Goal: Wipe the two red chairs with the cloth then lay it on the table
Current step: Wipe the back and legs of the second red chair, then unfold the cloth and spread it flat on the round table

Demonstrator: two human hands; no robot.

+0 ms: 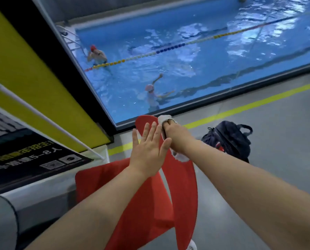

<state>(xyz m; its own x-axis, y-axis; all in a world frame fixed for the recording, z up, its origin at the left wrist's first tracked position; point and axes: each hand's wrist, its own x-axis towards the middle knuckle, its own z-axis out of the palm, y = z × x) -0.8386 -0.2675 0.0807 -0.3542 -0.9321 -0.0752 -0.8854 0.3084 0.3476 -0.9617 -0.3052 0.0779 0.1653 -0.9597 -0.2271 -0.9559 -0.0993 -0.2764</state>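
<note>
The red chair (183,186) shows a smooth curved backrest, and the white cloth (164,120) is bunched at its top edge. A dark sign (33,157), left of the hands, reads "5-8人". The right hand (175,138) is closed around the cloth, pressing it on the backrest. The left hand (148,148), just beside it, lies flat and empty against the backrest, fingers spread.

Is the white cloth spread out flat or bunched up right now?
Bunched up. The cloth is wadded in the right hand, pressed against the red chair back, with ends poking out above and below the fist.
</note>
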